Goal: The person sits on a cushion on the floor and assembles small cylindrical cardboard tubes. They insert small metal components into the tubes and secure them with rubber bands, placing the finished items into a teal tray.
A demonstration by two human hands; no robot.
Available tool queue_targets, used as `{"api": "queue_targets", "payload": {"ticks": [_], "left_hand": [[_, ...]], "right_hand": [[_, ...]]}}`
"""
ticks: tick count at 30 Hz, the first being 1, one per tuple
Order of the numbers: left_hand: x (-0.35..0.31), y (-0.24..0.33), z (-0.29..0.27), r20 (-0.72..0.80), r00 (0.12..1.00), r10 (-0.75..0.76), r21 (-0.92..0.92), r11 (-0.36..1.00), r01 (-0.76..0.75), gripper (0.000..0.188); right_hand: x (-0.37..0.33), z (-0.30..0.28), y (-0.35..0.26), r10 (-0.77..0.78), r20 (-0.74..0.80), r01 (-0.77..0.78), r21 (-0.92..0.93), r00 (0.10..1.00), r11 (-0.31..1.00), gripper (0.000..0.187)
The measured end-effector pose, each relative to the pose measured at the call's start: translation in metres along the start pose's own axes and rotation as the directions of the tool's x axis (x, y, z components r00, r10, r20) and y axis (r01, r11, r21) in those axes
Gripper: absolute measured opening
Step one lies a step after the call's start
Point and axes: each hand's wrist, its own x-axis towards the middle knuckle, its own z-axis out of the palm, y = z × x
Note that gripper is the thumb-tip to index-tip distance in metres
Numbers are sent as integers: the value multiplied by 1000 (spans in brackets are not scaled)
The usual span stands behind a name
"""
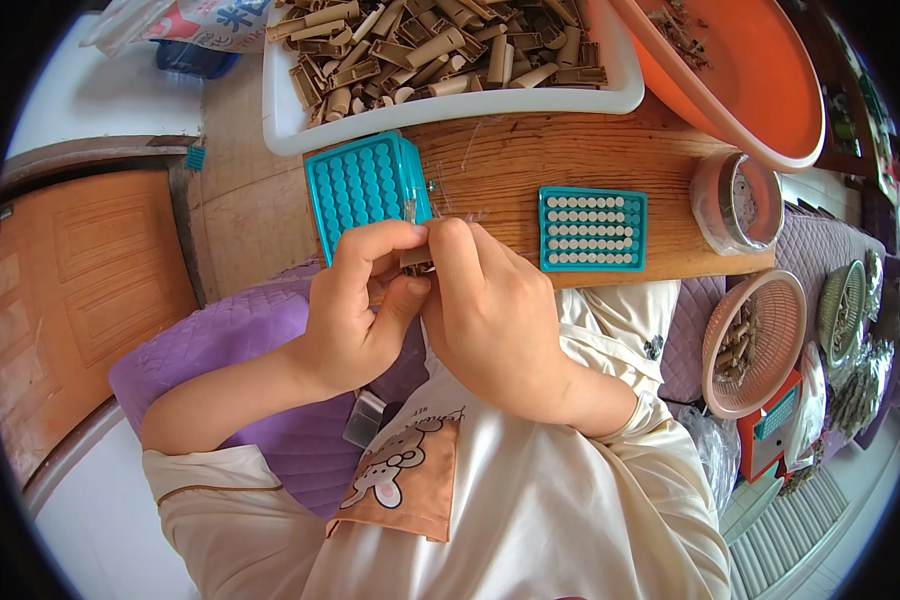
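Observation:
My left hand [355, 305] and my right hand [495, 320] meet in front of my chest, fingers closed together. Between the fingertips a small brown plastic piece [416, 258] shows in part; the rest of it is covered by my fingers. A thin shiny strip [410, 210] shows just above my left fingertips, too small to name. Beyond my hands stands a teal tray with round pockets [355, 190]. Right of them on the table lies a second teal tray [592, 263], with rows of small white discs in most of its pockets.
A white bin [280, 120] heaped with brown plastic pieces [435, 50] stands at the far side of the wooden table [490, 150]. An orange basin [770, 90] overhangs the far right. Nearby are a round container [705, 205] and a pink basket [790, 300] holding brown pieces.

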Motion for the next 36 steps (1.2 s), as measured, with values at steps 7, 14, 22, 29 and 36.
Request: {"api": "queue_targets", "payload": {"ticks": [7,14,22,29,36], "left_hand": [[-1,2,7,9,927,-376,-192,909,371,24],[-8,5,15,157,744,-650,-383,654,652,18],[-7,5,14,164,745,-647,-358,665,656,18],[-9,3,17,136,746,-652,-358,670,650,18],[-13,1,16,131,761,-636,-276,714,644,18]], "right_hand": [[3,-6,1,72,233,-23,-205,970,978,17],[3,-15,-3,159,500,46,-373,851,927,16],[4,-13,-5,187,508,43,-408,841,912,17],[4,-10,-8,194,523,95,-476,830,874,18],[-1,-2,-17,234,476,148,-636,848,757,16]]}}
